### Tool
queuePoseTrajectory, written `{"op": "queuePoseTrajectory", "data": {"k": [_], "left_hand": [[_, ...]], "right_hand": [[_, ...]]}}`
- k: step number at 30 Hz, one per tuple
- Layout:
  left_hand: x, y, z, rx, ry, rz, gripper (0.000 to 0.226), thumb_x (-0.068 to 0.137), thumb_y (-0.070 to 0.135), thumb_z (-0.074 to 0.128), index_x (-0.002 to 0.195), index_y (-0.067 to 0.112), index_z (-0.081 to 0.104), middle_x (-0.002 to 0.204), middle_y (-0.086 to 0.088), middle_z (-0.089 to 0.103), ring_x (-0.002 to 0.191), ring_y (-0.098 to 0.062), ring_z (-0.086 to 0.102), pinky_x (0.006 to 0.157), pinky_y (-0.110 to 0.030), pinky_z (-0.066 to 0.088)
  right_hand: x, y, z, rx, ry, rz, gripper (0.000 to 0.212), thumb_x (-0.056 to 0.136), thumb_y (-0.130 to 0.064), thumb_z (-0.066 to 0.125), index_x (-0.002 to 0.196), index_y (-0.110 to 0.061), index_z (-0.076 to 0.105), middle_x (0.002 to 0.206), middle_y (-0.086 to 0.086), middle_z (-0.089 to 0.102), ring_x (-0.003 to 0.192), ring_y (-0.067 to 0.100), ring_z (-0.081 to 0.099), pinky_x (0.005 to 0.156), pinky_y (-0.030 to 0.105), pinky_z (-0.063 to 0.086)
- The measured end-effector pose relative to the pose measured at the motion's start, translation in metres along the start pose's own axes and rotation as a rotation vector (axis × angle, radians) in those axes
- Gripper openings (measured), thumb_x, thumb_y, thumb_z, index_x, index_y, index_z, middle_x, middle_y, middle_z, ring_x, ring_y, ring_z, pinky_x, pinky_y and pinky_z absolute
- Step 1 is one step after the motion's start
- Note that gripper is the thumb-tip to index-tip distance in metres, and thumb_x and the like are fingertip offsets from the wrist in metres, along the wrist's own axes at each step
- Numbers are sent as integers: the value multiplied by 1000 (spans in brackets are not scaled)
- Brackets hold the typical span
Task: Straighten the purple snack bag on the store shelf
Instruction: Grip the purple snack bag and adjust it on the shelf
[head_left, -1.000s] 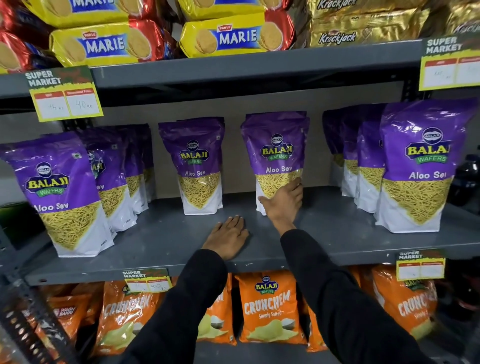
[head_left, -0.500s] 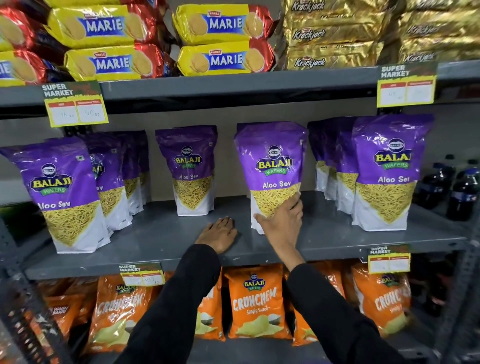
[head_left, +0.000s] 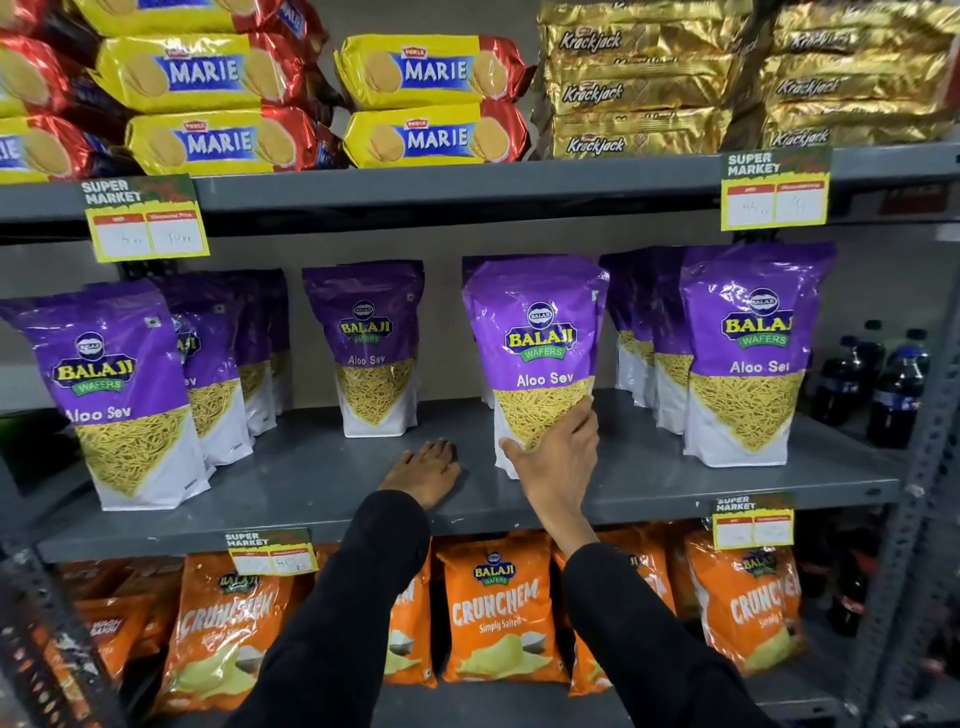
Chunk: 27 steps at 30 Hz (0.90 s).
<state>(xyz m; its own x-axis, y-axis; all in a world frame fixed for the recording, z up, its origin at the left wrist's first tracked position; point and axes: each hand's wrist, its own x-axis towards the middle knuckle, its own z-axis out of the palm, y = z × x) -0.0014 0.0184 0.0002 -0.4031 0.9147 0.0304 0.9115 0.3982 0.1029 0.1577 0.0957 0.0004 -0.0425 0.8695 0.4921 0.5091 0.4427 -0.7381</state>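
A purple Balaji Aloo Sev snack bag (head_left: 537, 338) stands upright on the grey middle shelf (head_left: 322, 467), a little right of centre and forward of the other bags. My right hand (head_left: 558, 449) grips its lower front, thumb on the left edge and fingers on the right. My left hand (head_left: 423, 470) lies flat, palm down, on the bare shelf just left of that bag, holding nothing. Both arms wear black sleeves.
More purple bags stand in rows at the left (head_left: 114, 395), centre back (head_left: 371, 348) and right (head_left: 748, 353). Biscuit packs (head_left: 431, 101) fill the upper shelf, orange chip bags (head_left: 496, 613) the lower one. Dark bottles (head_left: 883, 384) stand far right. Price tags (head_left: 148, 218) hang from shelf edges.
My right hand has drawn the purple bag forward toward the shelf's front, and it now stands ahead of its neighbours. My left hand stays flat on the shelf.
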Motion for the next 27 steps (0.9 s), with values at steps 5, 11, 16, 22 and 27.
{"op": "queuePoseTrajectory", "data": {"k": [5,11,16,22,27], "left_hand": [[0,-1,1,-20,-3,-14,56,105,36,21,156,14,18,167,-4,13,155,-20,11,126,-43,11],[1,-1,2,-15,-2,-16,56,105,35,20,157,14,17,168,-4,12,155,-20,10,126,-43,11],[1,-1,2,-10,-10,-15,57,105,36,20,158,14,15,168,-4,10,155,-20,9,127,-44,10],[-1,-2,1,-22,9,-3,57,105,37,21,157,15,16,168,-4,10,155,-21,11,126,-44,11],[-9,-15,-1,-166,98,13,57,103,35,34,156,16,24,168,-6,10,151,-28,26,122,-40,21]], "right_hand": [[0,1,4,-18,9,-12,126,65,-55,86,153,-2,12,152,22,34,139,39,38,111,50,40],[-3,3,7,-10,30,-54,126,63,-63,83,152,-8,13,147,19,38,133,36,43,108,49,44],[-3,4,8,-22,31,-72,126,64,-65,81,152,-9,12,146,19,39,133,35,45,107,49,45],[-7,4,6,23,-7,-63,132,64,-64,83,155,-9,5,157,20,30,144,36,35,115,48,39],[-46,-1,-5,254,34,-131,101,84,-40,77,156,-15,11,159,11,24,144,30,35,111,47,45]]}}
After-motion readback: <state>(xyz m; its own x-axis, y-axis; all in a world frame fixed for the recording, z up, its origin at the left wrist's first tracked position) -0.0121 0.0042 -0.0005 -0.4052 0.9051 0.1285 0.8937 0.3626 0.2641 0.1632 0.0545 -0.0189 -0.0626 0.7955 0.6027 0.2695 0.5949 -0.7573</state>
